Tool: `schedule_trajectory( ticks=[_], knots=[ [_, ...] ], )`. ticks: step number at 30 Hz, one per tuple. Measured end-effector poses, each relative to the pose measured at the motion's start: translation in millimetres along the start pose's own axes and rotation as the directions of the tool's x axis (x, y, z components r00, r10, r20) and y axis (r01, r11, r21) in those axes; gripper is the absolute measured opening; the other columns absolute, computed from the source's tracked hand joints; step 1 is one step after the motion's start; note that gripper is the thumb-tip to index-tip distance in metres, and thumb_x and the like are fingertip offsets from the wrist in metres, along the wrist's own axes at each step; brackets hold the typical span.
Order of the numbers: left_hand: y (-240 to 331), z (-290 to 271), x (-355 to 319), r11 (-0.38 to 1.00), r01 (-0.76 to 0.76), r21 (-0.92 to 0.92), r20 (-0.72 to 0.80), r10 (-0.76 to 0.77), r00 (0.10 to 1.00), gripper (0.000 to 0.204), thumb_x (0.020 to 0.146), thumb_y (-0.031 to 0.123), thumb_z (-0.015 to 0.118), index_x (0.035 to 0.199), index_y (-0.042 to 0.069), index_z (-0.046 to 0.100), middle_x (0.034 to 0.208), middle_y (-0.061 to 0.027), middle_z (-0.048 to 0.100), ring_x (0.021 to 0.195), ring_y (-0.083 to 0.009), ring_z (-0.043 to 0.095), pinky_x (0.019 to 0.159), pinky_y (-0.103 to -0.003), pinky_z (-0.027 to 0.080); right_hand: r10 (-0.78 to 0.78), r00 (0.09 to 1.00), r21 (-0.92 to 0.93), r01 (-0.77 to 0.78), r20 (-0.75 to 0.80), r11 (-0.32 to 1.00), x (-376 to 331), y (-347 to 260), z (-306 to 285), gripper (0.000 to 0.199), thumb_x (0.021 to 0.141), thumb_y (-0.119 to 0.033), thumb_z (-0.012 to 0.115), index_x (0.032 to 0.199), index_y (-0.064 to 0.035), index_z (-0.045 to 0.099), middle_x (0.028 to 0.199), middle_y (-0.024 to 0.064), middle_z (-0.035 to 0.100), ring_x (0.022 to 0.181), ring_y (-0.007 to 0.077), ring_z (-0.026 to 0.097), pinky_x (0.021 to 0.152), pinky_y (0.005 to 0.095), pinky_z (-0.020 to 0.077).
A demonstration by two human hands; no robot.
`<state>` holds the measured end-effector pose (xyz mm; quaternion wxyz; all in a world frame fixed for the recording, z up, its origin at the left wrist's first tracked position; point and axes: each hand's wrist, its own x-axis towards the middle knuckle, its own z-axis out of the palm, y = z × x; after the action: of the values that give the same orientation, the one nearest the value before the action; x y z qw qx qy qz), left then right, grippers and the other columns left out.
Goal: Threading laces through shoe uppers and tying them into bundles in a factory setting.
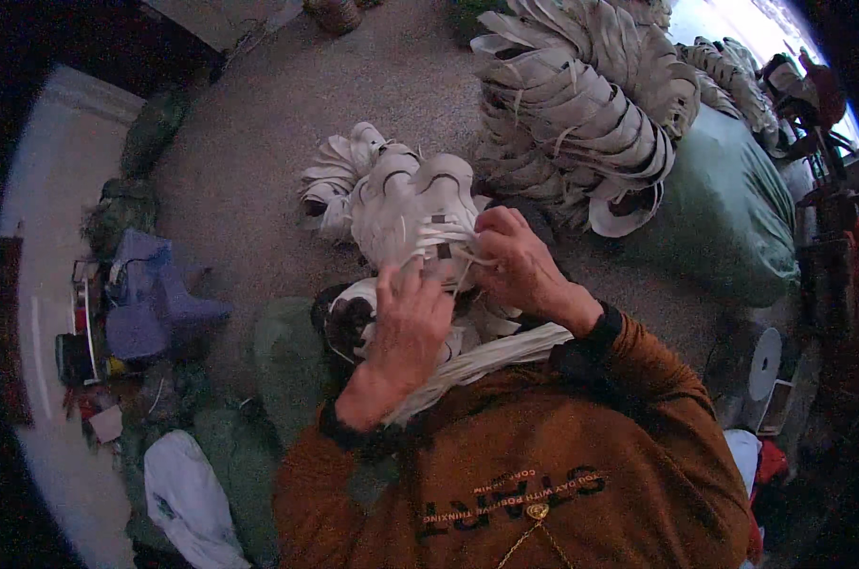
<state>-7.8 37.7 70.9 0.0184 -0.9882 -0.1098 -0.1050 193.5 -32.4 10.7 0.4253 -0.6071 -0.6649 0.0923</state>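
Note:
A white shoe upper (pixel 446 190) with eyelets and loose laces is in front of me, toe end away from me. White shoelaces (pixel 448 230) cross its opening and trail over the near side. At its right edge, the curled fingers of my right hand (pixel 524 266) pinch a lace. My left hand (pixel 406 327) is over the near left side of the upper, its fingers smeared by motion, so their grip is unclear. More white uppers (pixel 339 180) lie stacked just beyond. A thick bundle of white laces (pixel 486 365) stretches across my lap.
Large curved stacks of nested uppers (pixel 581 123) rise at the far right, by a full green sack (pixel 723 209). A purple plastic stool (pixel 155 294) stands at left. Green sacks (pixel 297 351) and a white bag (pixel 188 493) lie at the near left on the grey floor (pixel 249 171).

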Motion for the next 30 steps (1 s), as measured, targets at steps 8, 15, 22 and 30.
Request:
schedule_trajectory(
  ticks=[8, 15, 22, 30],
  knots=[
    [-11, -29, -60, 0.966, 0.078, -0.245, 0.294, -0.002, 0.956, 0.012, 0.079, 0.015, 0.066, 0.084, 0.005, 0.060, 0.090, -0.0106, 0.054, 0.095, -0.0288, 0.054, 0.097, -0.049, 0.034, 0.092, 0.995, 0.158, -0.087, -0.026, 0.984, -1, -2, 7, 0.031, 0.071, -0.003, 0.068, 0.098, 0.0007, 0.053, 0.108, 0.0180, 0.051, 0.097, 0.0384, 0.053, 0.081, 0.0421, 0.0476],
    [-7, -22, -26, 0.905, 0.307, -0.295, 0.085, -0.296, 0.952, 0.026, 0.077, 0.019, 0.070, 0.096, 0.004, 0.059, 0.097, -0.0110, 0.055, 0.100, -0.0309, 0.052, 0.096, -0.049, 0.035, 0.037, 0.998, 0.139, -0.030, -0.047, 0.990, -2, -1, 12, 0.035, 0.071, -0.002, 0.067, 0.101, -0.0002, 0.049, 0.108, 0.0179, 0.050, 0.094, 0.0388, 0.053, 0.079, 0.0425, 0.0470],
    [-26, 26, 16, 0.943, 0.318, -0.095, -0.213, -0.332, 0.919, 0.032, 0.074, 0.012, 0.069, 0.100, 0.002, 0.055, 0.104, -0.0148, 0.052, 0.100, -0.0340, 0.052, 0.092, -0.051, 0.036, 0.061, 0.998, 0.120, -0.057, -0.032, 0.991, -3, -3, 12, 0.036, 0.072, -0.002, 0.067, 0.103, -0.0014, 0.048, 0.110, 0.0176, 0.050, 0.097, 0.0391, 0.053, 0.080, 0.0421, 0.0471],
    [-26, 33, 10, 0.873, 0.235, -0.428, -0.295, -0.381, 0.876, 0.023, 0.074, 0.000, 0.062, 0.096, 0.003, 0.054, 0.092, -0.0135, 0.053, 0.090, -0.0351, 0.053, 0.081, -0.046, 0.042, 0.121, 0.992, 0.130, -0.119, -0.014, 0.984, -6, -5, 12, 0.041, 0.073, -0.004, 0.067, 0.108, -0.0014, 0.047, 0.113, 0.0197, 0.050, 0.105, 0.0413, 0.051, 0.087, 0.0449, 0.0456]
  ],
)
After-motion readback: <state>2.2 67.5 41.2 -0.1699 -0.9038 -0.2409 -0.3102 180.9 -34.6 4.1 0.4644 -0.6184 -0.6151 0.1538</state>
